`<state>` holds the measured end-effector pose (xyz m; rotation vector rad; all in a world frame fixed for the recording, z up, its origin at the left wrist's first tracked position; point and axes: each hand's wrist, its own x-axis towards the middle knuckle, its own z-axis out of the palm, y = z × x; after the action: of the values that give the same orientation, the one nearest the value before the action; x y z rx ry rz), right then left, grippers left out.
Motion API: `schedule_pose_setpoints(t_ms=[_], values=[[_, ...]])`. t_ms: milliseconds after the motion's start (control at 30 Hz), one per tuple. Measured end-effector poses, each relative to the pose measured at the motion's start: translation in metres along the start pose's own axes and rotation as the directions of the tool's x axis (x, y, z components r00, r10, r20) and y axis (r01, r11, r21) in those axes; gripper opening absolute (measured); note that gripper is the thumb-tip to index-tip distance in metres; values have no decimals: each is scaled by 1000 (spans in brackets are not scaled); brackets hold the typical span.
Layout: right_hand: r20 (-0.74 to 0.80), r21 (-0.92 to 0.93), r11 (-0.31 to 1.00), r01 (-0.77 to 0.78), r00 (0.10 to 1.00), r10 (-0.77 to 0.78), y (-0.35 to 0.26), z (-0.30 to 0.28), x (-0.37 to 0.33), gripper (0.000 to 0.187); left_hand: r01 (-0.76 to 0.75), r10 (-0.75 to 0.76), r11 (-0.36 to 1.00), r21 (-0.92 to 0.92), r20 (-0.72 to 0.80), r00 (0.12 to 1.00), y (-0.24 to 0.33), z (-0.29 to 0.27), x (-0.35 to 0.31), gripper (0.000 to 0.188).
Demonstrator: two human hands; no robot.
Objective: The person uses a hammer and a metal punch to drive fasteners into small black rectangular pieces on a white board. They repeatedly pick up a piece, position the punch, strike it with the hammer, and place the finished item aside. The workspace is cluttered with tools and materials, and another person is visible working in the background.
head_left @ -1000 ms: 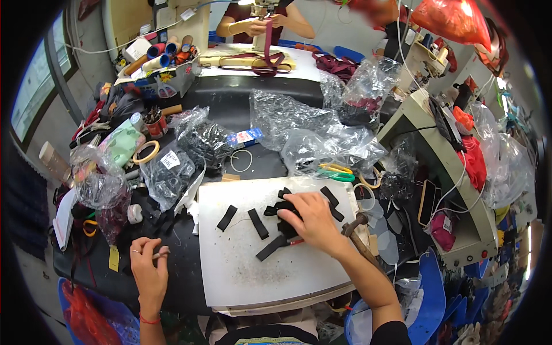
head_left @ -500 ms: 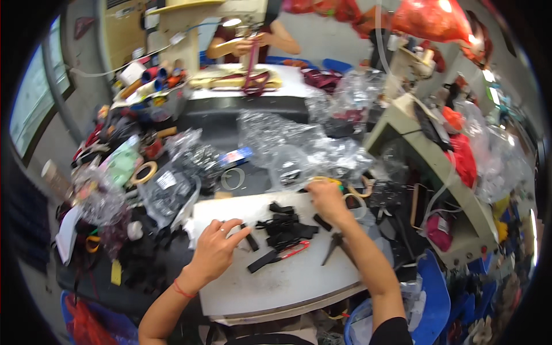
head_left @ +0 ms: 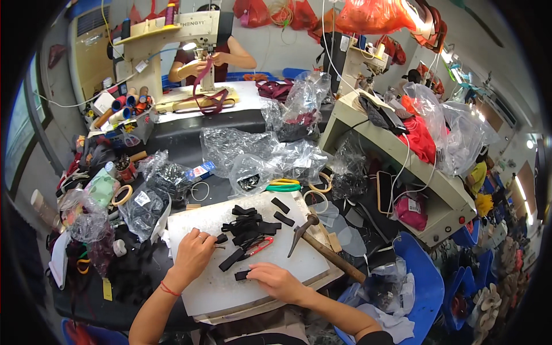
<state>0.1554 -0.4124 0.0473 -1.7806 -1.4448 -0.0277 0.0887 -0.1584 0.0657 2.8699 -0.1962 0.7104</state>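
Note:
A pile of short black strap pieces [head_left: 248, 225] lies on the white board [head_left: 201, 299] in front of me. My left hand [head_left: 194, 253] is at the pile's left side, its fingertips pinched on a small black strap piece [head_left: 221, 238]. Nearer to me, my right hand [head_left: 277, 282] rests low over the board, palm down, with its fingertips on the end of another black strap piece [head_left: 241, 276]. Between the hands lies a red-handled cutting tool [head_left: 261, 246], partly under the straps. Two loose strap pieces [head_left: 283, 218] sit right of the pile.
A hammer [head_left: 330, 251] with a wooden handle lies across the board's right edge. Beyond the board are yellow and green tape rolls [head_left: 283, 185] and clear plastic bags [head_left: 241, 150]. A blue bin [head_left: 422, 287] stands at the right. Across the table, a person works at a sewing machine [head_left: 198, 29].
My right hand has come back from the board's far right to its near part, onto a strap piece. My left fingers, spread before, have closed. The view has swung right.

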Motion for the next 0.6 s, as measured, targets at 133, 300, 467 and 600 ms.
schedule_pose_setpoints(t_ms=[133, 300, 467, 600], values=[[-167, 86, 990, -116, 978, 129, -10, 6, 5, 22, 102, -106, 992, -71, -42, 994, 11, -8, -11, 12], [-165, -60, 997, -48, 986, 38, 0, 11, 3, 21, 396, -409, 890, -226, -12, 913, 54, -27, -44, 10], [-141, -11, 999, -43, 989, 41, 5, 12, -1, 16, 425, -460, 866, -262, -89, 883, 68, -20, -58, 15], [-140, 34, 997, -69, 987, 73, 3, 14, -3, 17, 471, -530, 806, -358, -81, 844, 63, -9, -68, 19]])
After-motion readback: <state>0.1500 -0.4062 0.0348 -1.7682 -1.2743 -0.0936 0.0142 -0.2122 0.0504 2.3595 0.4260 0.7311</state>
